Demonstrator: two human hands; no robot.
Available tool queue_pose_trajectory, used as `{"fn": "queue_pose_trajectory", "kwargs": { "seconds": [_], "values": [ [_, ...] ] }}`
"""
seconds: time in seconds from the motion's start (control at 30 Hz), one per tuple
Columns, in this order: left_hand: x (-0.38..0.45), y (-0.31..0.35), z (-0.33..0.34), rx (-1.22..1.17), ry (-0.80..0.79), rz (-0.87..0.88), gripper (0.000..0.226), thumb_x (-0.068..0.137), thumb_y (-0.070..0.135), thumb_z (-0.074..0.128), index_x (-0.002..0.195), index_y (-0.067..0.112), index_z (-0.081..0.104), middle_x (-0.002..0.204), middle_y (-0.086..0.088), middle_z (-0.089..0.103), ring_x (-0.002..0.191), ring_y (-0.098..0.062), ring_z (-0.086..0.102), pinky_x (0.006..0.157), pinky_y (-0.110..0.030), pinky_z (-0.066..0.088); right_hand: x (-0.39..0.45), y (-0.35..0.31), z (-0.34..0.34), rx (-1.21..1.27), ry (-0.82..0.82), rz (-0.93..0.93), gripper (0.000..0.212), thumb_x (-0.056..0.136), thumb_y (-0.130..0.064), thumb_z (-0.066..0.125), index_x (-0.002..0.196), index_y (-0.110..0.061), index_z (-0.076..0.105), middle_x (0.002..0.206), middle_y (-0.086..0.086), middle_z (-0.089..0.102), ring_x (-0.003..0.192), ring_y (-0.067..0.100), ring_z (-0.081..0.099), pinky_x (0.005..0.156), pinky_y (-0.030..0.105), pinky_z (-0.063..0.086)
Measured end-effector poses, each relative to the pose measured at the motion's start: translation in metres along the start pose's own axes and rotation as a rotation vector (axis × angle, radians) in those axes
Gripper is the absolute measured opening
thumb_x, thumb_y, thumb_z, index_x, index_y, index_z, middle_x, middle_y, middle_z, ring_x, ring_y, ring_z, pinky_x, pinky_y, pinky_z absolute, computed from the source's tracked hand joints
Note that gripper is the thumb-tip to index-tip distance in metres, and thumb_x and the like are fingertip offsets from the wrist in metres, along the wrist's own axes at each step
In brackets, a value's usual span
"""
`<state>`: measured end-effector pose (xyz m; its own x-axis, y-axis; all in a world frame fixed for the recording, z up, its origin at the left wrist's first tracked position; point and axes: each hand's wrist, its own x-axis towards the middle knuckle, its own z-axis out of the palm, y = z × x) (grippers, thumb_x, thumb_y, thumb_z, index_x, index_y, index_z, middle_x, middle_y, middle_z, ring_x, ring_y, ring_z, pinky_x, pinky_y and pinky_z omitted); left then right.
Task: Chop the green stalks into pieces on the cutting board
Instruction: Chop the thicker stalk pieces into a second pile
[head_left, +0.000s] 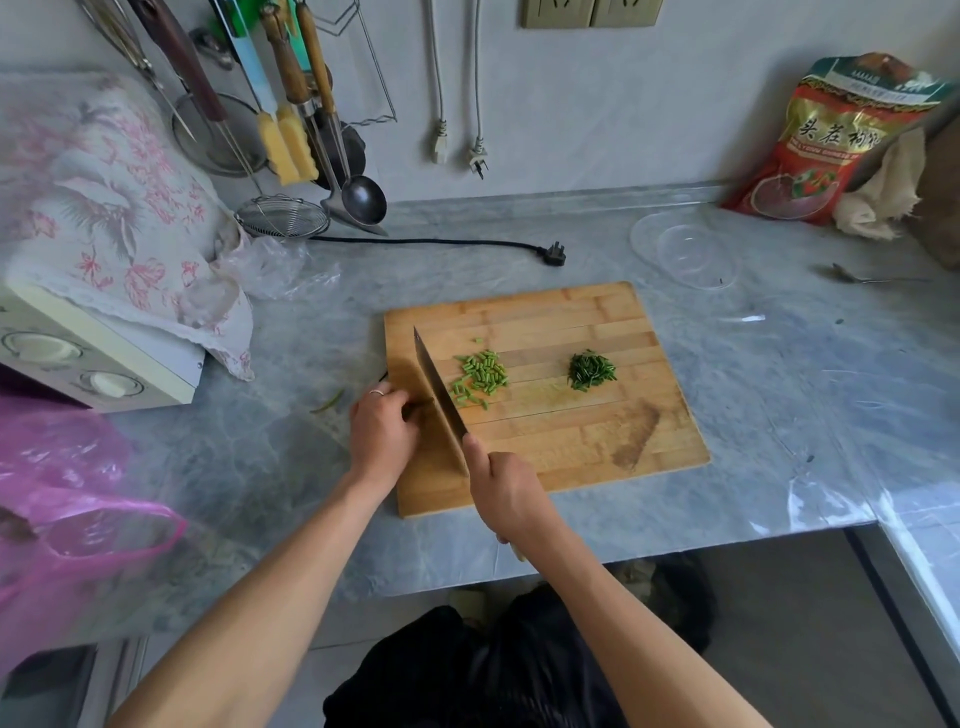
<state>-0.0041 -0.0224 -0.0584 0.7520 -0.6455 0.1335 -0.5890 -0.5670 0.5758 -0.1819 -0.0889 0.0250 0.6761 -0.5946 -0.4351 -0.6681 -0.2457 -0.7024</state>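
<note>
A wooden cutting board (597, 431) lies on the grey marble counter. On it sit a pile of light green chopped stalk pieces (480, 375) and a smaller heap of dark green chopped bits (591, 370). My right hand (506, 493) grips the handle of a cleaver (439, 389), whose blade stands on the board's left part, just left of the light green pile. My left hand (382, 434) is curled at the board's left edge against the blade's flat side, pinning the short stalk ends, which are mostly hidden under the fingers. A stray green stalk (328, 401) lies on the counter beside it.
A clear plastic lid (685, 249) and a spoon (872, 278) lie at the back right, near a red food bag (831, 140). A black plug and cord (556, 254) run behind the board. A cloth-covered appliance (104, 312) and a pink plastic bag (62, 509) stand at the left.
</note>
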Motion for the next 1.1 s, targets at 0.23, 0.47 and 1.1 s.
{"fn": "queue_pose_trajectory", "kwargs": {
  "seconds": [0.23,0.47,1.1],
  "values": [
    [0.0,0.002,0.001,-0.037,-0.03,-0.064,0.02,0.081,0.024,0.062,0.091,0.028,0.079,0.09,-0.001,0.074,0.091,-0.027,0.065,0.085,-0.045,0.05,0.016,0.016,0.012,-0.446,0.144,-0.283,0.068,0.055,-0.009,0.082,0.112,0.001,0.046,0.042,0.004,0.046,0.028,0.014,0.033,0.042,0.02,0.01],
    [0.001,0.003,-0.003,-0.034,-0.031,-0.007,0.021,0.081,0.031,0.061,0.088,0.024,0.08,0.09,-0.005,0.074,0.089,-0.029,0.062,0.082,-0.046,0.05,0.007,0.006,0.001,-0.324,0.068,-0.201,0.058,0.097,-0.052,0.045,0.082,0.003,0.054,0.058,0.004,0.046,0.048,0.014,0.035,0.046,0.023,0.027],
    [-0.003,0.004,-0.003,-0.031,-0.037,-0.036,0.028,0.079,0.026,0.052,0.091,0.026,0.077,0.085,-0.006,0.072,0.086,-0.033,0.062,0.078,-0.044,0.049,0.016,0.019,0.014,-0.759,0.148,-0.496,0.063,0.095,0.015,0.0,0.122,0.003,0.056,0.043,0.005,0.043,0.032,0.014,0.035,0.043,0.022,0.014]
  ]
}}
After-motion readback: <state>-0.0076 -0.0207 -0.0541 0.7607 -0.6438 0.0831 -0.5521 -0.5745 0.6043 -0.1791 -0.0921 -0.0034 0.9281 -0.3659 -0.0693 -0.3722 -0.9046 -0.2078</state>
